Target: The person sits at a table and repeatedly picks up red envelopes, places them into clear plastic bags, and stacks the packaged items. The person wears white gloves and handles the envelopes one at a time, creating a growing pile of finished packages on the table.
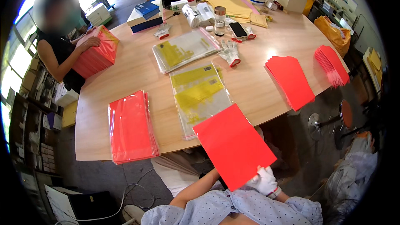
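Note:
My right hand [263, 182], in a white knitted glove with a dark cuff band, pinches the lower right corner of a flat red paper sheet [235, 144]. Whether it is one sheet or several together I cannot tell. The paper tilts over the table's front edge, its upper corner covering part of a clear plastic bag stack [185, 119] with yellow printing. Bare, my left forearm [196, 189] runs up behind the red paper, which hides my left hand. To the left lies a pile of red paper in clear bags [131, 129].
Fanned red paper stacks [290, 81] [332, 65] lie at the right. Further back are more clear bags [185, 52], a white glove [229, 53], a glass jar [220, 21] and a phone [238, 29]. A person at the left holds a bundle of red packs [96, 54].

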`<state>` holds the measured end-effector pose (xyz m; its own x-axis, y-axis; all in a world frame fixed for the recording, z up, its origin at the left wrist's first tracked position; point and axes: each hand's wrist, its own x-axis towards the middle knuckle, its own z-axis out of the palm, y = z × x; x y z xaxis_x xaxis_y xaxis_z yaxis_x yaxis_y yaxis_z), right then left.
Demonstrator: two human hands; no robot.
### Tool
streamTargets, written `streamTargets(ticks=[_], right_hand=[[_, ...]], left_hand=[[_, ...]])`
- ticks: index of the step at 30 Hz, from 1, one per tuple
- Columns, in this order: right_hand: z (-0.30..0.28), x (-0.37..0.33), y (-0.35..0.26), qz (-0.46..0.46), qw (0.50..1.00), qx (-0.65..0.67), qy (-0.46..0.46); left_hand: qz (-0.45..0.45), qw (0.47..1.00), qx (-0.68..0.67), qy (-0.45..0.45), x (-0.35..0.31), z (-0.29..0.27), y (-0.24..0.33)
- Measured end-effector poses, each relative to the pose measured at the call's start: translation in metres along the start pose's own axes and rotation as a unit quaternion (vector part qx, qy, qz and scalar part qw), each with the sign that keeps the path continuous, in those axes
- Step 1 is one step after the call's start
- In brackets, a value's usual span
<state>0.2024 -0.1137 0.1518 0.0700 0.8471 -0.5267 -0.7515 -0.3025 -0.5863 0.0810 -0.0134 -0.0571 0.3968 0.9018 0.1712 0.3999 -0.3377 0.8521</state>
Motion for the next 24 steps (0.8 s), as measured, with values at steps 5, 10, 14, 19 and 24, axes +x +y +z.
streamTargets(ticks=[5,10,14,19,24], right_hand=[[-0.009,0.078,0.037,-0.003,1.0,0.017,-0.013],[0.031,0.134,0.026,0.011,0.978,0.193,-0.08],[0.028,0.111,0.005,0.031,0.992,0.023,-0.117],[0.034,0.104,0.004,-0.238,0.708,-0.645,-0.162],[0.086,0.114,0.055,-0.417,0.534,-0.716,-0.166]], left_hand=[[-0.174,0.933,-0.313,0.026,-0.008,-0.009,0.006],[-0.23,0.867,-0.441,0.029,0.011,-0.03,0.013],[-0.164,0.879,-0.448,0.026,0.004,-0.055,0.018],[-0.283,0.791,-0.532,0.105,-0.026,-0.112,0.027],[-0.307,0.803,-0.503,0.093,-0.029,-0.122,0.018]])
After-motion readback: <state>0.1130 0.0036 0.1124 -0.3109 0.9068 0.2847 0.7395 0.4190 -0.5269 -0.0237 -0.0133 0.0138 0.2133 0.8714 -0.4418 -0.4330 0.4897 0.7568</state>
